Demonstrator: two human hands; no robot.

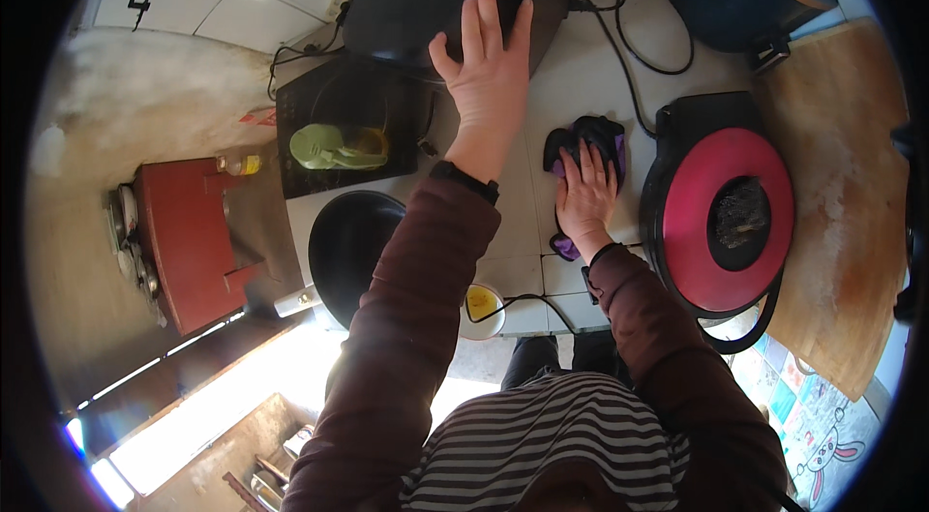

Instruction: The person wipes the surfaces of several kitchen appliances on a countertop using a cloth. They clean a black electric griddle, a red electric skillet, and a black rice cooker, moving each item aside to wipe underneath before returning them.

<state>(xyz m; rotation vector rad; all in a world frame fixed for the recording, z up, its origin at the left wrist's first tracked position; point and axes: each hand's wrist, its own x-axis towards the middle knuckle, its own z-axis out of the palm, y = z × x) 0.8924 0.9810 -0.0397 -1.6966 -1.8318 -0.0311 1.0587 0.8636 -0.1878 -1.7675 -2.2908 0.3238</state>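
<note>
My left hand is spread over the front edge of a black Supor appliance, fingers apart and grasping nothing; whether it touches the casing is hard to tell. Under my right palm is a crumpled black and purple cloth, pressed onto the white tiled counter. The fingers of that right hand lie flat across the cloth. Right of it sits a round electric griddle with a pink lid, topped by a metal scouring pad.
A black pan sits beneath my left forearm. Beyond it, a pale green lidded container rests on a black cooktop. A bowl of yellow liquid stands at the counter's front edge. Black cords trail behind; a wooden board lies right.
</note>
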